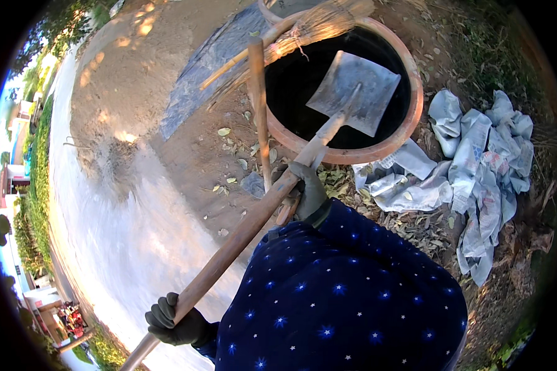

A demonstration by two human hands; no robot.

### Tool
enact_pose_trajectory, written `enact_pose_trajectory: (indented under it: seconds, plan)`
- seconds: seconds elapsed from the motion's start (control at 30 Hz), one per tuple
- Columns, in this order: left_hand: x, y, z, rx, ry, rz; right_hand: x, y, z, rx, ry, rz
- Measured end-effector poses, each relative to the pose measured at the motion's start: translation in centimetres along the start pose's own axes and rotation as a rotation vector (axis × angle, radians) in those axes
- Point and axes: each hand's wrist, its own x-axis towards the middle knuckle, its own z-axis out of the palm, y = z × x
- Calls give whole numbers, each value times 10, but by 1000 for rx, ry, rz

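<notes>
A shovel runs diagonally across the view, its long wooden handle (235, 238) rising from the lower left. Its flat grey metal blade (359, 86) is over the dark opening of a round, terracotta-coloured rimmed basin (414, 93). My left hand (178, 318), in a dark glove, is closed around the lower handle. Farther up, near the blade end, my right hand (309, 185) wraps the handle in a similar glove. A second wooden pole (258, 99) stands beside the basin, its lower part passing behind the shovel handle near my right hand. What lies inside the basin is too dark to make out.
A straw broom (315, 31) lies across the basin's far left rim. Behind it is part of another round rim (269, 9). Crumpled whitish sacks (476, 167) lie to the right among dry leaves. A grey-blue sheet (210, 62) covers some ground at the left.
</notes>
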Motion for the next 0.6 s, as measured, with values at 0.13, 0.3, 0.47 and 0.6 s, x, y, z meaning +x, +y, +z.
enact_pose_trajectory:
  seconds: [0.13,0.3,0.47,0.6]
  plan:
    - [24,-14,-26,29,350,-111,-20,-11,15,-256,-199,-83]
    - [17,-82,-100,-201,545,-552,-25,-25,17,-641,241,-340]
    - [-26,-155,-195,-375,634,-758,-11,-92,-9,-851,511,-521]
    - [-38,-193,-264,-360,762,-772,21,-170,-22,-1035,707,-628]
